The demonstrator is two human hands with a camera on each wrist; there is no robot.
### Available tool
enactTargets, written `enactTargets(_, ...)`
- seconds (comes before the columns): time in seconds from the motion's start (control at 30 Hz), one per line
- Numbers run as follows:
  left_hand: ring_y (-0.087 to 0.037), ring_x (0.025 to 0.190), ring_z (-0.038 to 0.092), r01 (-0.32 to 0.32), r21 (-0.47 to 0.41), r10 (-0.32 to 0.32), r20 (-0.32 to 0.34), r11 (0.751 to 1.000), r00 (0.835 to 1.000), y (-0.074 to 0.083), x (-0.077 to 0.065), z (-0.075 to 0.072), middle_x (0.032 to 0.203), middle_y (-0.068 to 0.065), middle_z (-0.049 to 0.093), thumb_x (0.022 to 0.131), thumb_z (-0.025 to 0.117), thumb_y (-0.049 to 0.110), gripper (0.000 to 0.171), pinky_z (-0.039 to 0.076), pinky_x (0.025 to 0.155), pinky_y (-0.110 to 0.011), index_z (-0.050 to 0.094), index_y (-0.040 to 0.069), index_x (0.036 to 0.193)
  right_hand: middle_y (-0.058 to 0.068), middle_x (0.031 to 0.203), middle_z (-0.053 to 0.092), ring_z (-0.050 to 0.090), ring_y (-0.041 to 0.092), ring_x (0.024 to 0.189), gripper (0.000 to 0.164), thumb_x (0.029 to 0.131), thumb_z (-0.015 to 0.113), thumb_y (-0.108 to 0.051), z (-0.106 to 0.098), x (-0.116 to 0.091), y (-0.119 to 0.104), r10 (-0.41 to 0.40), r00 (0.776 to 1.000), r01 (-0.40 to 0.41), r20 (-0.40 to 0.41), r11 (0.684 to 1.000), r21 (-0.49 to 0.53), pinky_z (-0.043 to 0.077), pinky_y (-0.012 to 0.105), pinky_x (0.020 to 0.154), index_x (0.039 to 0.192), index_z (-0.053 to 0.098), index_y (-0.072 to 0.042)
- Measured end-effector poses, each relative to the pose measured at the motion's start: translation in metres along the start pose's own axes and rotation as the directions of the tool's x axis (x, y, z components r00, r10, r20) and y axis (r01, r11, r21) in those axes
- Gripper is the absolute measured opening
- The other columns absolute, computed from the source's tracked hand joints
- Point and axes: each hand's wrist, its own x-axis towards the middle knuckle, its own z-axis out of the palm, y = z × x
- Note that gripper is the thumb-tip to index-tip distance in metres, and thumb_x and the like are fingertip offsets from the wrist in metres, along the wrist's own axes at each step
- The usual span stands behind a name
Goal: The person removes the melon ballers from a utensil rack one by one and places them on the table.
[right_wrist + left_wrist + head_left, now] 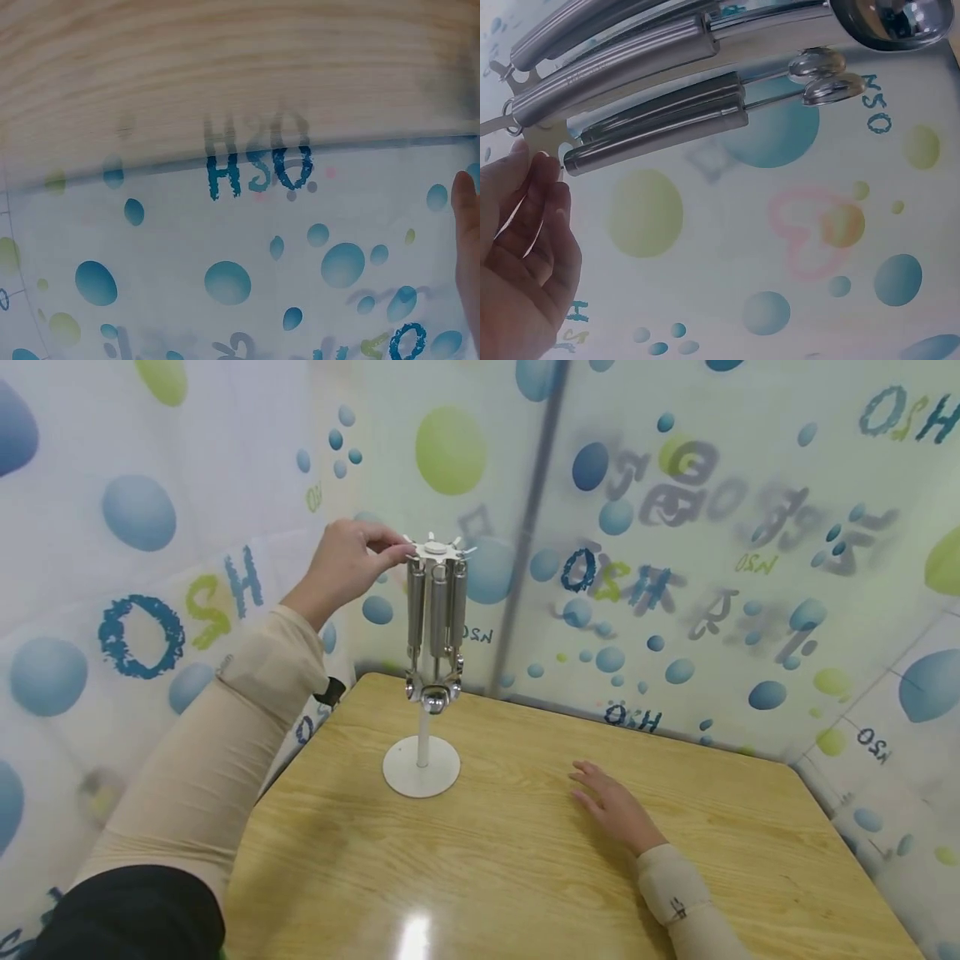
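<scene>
A white utensil stand (422, 767) with a round base stands on the table, and steel-handled utensils (439, 610) hang from its hooked top (434, 548). My left hand (345, 564) pinches the near left edge of that top between thumb and fingertips. In the left wrist view, the fingertips (549, 169) sit right beside the end of a spoon handle (660, 139). A larger steel utensil with a round bowl (896, 21) hangs beside the spoons. My right hand (615, 806) is low over the table at the right, fingers loosely extended, holding nothing.
The wooden table (525, 877) reaches back to a patterned curtain (660, 568) with blue and green dots. Another curtain side (142, 518) runs along the left, close behind my left arm. A dark object (330, 692) shows by my left wrist.
</scene>
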Motion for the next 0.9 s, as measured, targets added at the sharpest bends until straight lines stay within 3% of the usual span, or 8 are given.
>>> enactTargets(0.23, -0.022, 0.099, 0.060, 0.067, -0.017, -0.065, 0.069, 0.998, 0.996, 0.005, -0.002, -0.007, 0.108, -0.012, 0.073, 0.099, 0.067, 0.039, 0.037, 0.046, 0.086, -0.039, 0.076, 0.007, 0.114, 0.014, 0.155, 0.046, 0.043, 0.037, 0.141, 0.044, 0.107, 0.054, -0.029, -0.003, 0.028, -0.022, -0.006, 0.999, 0.002, 0.038, 0.993, 0.120, 0.037, 0.059, 0.110, 0.145, 0.055, -0.007)
enactTargets(0.37, -0.021, 0.103, 0.061, 0.120, -0.066, -0.114, 0.088, 0.991, 0.990, 0.007, -0.003, -0.010, 0.111, -0.010, 0.073, 0.098, 0.068, 0.042, 0.039, 0.047, 0.090, -0.040, 0.076, 0.008, 0.115, 0.011, 0.156, 0.045, 0.042, 0.034, 0.143, 0.046, 0.108, 0.050, -0.034, -0.013, 0.054, -0.044, -0.058, 0.998, 0.052, 0.024, 0.980, 0.192, 0.037, 0.057, 0.111, 0.147, 0.053, -0.011)
enactTargets(0.57, -0.020, 0.107, 0.060, 0.176, -0.119, -0.164, 0.110, 0.977, 0.980, 0.008, -0.004, -0.012, 0.113, -0.008, 0.072, 0.096, 0.069, 0.042, 0.039, 0.047, 0.094, -0.039, 0.076, 0.008, 0.116, 0.015, 0.147, 0.054, 0.053, 0.034, 0.133, 0.042, 0.109, 0.050, -0.027, -0.031, 0.096, -0.085, -0.135, 0.989, 0.148, -0.065, 0.947, 0.283, 0.045, 0.054, 0.105, 0.144, 0.056, -0.006)
enactTargets(0.73, -0.020, 0.108, 0.061, 0.193, -0.129, -0.179, 0.114, 0.973, 0.977, 0.007, -0.004, -0.013, 0.114, -0.007, 0.072, 0.096, 0.070, 0.041, 0.038, 0.048, 0.096, -0.039, 0.076, 0.009, 0.116, 0.016, 0.133, 0.065, 0.063, 0.030, 0.121, 0.036, 0.108, 0.052, -0.020, -0.047, 0.126, -0.121, -0.128, 0.981, 0.175, -0.143, 0.906, 0.385, 0.050, 0.049, 0.100, 0.138, 0.060, -0.002)
enactTargets(0.9, -0.019, 0.107, 0.061, 0.193, -0.133, -0.179, 0.114, 0.972, 0.977, 0.008, -0.004, -0.013, 0.114, -0.008, 0.073, 0.096, 0.070, 0.041, 0.038, 0.048, 0.095, -0.039, 0.076, 0.009, 0.115, 0.013, 0.129, 0.067, 0.064, 0.027, 0.118, 0.035, 0.108, 0.053, -0.020, -0.063, 0.149, -0.153, -0.088, 0.976, 0.175, -0.198, 0.859, 0.481, 0.050, 0.047, 0.101, 0.137, 0.060, -0.003)
